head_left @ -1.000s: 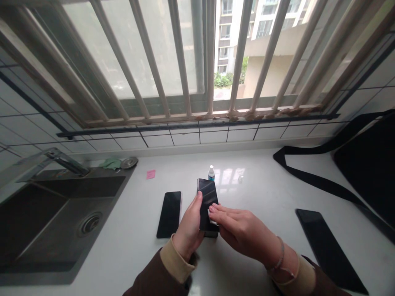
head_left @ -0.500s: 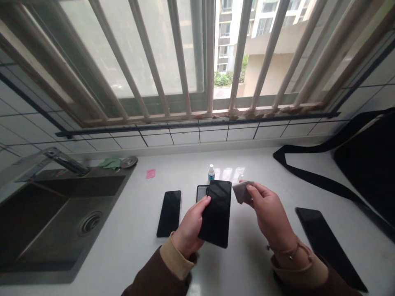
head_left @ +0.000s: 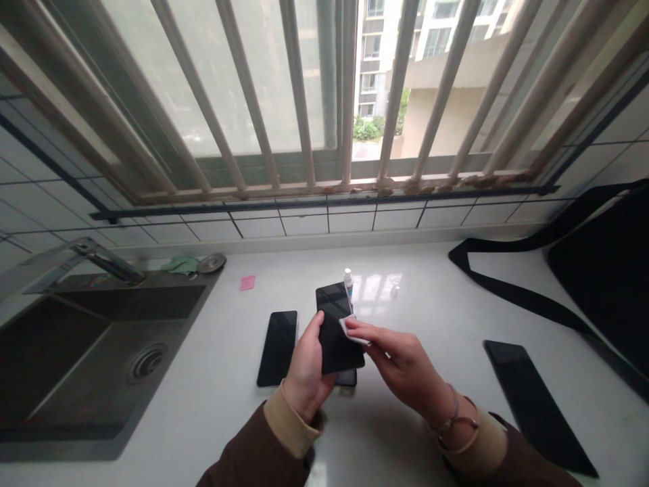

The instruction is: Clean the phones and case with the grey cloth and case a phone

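Note:
My left hand (head_left: 308,368) is closed round a black phone (head_left: 335,325), held up above the white counter (head_left: 436,318) with its dark screen facing me. My right hand (head_left: 400,365) pinches a small pale cloth (head_left: 351,330) and presses it on the phone's right edge. Under the held phone, another dark phone (head_left: 347,378) lies on the counter, mostly hidden. A third black phone (head_left: 278,348) lies flat just left of my left hand. A small white bottle (head_left: 348,277) stands behind the held phone.
A dark sink (head_left: 96,352) with a tap (head_left: 101,260) fills the left. A pink note (head_left: 247,283) lies near it. A black bag with a strap (head_left: 598,270) sits at the right, and a long black slab (head_left: 537,406) lies in front of it. A barred window is behind.
My right hand lifted off with the cloth, then came back onto the phone. My left hand raised the phone off the one beneath and tilted it.

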`<state>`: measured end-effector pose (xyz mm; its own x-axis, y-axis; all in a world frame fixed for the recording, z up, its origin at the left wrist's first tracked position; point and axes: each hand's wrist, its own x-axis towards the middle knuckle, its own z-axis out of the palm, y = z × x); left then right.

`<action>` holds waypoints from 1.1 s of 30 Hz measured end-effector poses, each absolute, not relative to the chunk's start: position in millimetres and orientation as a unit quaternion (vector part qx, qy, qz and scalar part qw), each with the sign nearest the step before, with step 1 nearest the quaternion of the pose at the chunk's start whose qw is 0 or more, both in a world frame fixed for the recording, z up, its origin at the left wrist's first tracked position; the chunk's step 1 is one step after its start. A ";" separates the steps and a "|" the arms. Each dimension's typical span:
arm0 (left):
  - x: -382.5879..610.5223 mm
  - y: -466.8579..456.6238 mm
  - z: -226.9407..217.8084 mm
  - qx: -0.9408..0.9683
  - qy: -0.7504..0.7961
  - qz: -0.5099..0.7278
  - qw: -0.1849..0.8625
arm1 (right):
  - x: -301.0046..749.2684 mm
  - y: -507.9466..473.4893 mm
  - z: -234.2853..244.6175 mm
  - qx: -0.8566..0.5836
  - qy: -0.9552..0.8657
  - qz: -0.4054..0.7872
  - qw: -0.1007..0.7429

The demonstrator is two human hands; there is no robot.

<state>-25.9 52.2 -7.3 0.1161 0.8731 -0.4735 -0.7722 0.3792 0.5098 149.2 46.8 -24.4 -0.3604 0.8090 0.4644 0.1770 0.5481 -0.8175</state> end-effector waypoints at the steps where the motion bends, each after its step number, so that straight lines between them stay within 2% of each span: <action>1: -27.2 53.6 -7.0 0.063 0.367 0.562 0.739 | 148.5 45.6 -23.8 -0.305 -0.762 0.352 0.451; 9: -35.0 57.1 -3.9 0.048 0.374 0.608 0.699 | 148.1 36.4 -4.6 -0.222 -0.787 0.417 0.397; 13: -38.4 59.1 0.9 0.077 0.343 0.624 0.698 | 150.1 34.8 0.1 -0.228 -0.744 0.514 0.361; 16: -39.3 59.4 3.8 0.101 0.352 0.618 0.696 | 155.7 40.9 -2.2 -0.275 -0.633 0.617 0.378; 19: -38.8 56.7 6.2 0.122 0.333 0.594 0.722 | 161.3 50.7 -7.7 -0.369 -0.492 0.655 0.439; 22: -39.0 51.0 7.9 0.138 0.300 0.535 0.777 | 165.1 57.9 -13.3 -0.475 -0.439 0.578 0.498; 26: -42.2 41.8 4.5 0.149 0.255 0.385 0.874 | 168.6 60.1 -17.4 -0.559 -0.474 0.451 0.509; 28: -43.7 37.1 1.4 0.158 0.230 0.300 0.912 | 168.5 60.0 -16.9 -0.546 -0.458 0.468 0.523; 31: -43.1 31.0 -0.5 0.171 0.214 0.194 0.942 | 165.4 60.1 -12.9 -0.476 -0.390 0.565 0.549; 33: -40.9 28.2 0.4 0.179 0.217 0.157 0.947 | 163.2 59.8 -9.4 -0.434 -0.362 0.627 0.537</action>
